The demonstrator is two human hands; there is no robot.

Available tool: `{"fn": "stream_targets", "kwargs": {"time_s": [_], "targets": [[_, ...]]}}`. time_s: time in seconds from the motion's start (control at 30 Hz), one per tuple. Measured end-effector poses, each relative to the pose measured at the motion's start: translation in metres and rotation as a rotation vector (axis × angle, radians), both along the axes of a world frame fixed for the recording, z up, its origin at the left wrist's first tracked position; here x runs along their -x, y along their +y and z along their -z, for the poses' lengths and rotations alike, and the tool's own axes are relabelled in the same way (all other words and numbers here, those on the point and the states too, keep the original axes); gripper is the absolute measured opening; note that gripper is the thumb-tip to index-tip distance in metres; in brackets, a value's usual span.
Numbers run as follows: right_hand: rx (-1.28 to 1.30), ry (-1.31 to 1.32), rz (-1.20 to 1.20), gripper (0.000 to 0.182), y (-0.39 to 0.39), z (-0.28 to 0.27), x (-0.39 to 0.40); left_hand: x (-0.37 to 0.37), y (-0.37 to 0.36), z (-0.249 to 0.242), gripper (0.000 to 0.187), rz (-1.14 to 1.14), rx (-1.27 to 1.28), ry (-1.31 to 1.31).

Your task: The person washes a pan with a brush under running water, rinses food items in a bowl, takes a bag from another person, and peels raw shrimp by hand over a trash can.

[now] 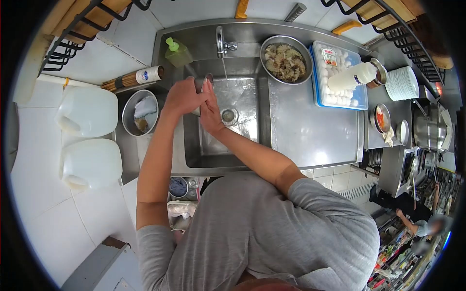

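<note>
Over the left side of the steel sink [264,121], my two hands meet beside the thin stream from the running tap [221,46]. My left hand [183,97] is curled, its thumb against my right hand [211,110]. My right hand points away from me, fingers pressed together. A small shiny metal piece [209,77] shows at its fingertips, and a pale bit shows between the hands; I cannot make out what they belong to. A green soap pump bottle [178,54] stands just beyond my left hand.
A bowl of peeled-looking shrimp [286,63] sits right of the tap, beside an egg tray [340,77] with a white squeeze bottle [352,76] on it. Left are a metal pot [141,114], skewers [121,82] and two plastic jugs [90,111]. Another person [412,208] stands far right.
</note>
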State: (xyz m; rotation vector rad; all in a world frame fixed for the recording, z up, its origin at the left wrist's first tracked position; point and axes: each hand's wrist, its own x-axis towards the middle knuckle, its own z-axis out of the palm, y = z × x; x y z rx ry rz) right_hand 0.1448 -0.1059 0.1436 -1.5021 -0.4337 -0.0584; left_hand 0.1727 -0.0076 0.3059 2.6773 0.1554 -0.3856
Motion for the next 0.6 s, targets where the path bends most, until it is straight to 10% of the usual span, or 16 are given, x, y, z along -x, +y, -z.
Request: {"fn": "stream_targets", "kwargs": {"time_s": [0.1, 0.23, 0.33, 0.4, 0.6], "targets": [[0.112, 0.038, -0.023, 0.063, -0.009, -0.009, -0.002, -0.002, 0.006, 0.019, 0.049, 0.023, -0.009, -0.053], [0.649, -0.104, -0.008, 0.059, -0.026, -0.016, -0.004, 0.015, 0.031, 0.044, 0.043, -0.317, 0.722, 0.215], [0.523, -0.081, -0.266, 0.045, -0.065, -0.038, -0.038, 0.045, 0.051, 0.116, 0.046, -0.564, 1.364, 0.273], [0.362, -0.209, 0.06, 0.032, -0.08, -0.045, -0.081, 0.061, 0.052, 0.152, 0.049, -0.675, 1.657, 0.245], [0.16, 0.818, 0.262, 0.039, -0.07, -0.014, -0.221, 0.074, 0.044, 0.173, 0.049, -0.745, 1.784, 0.178]]}}
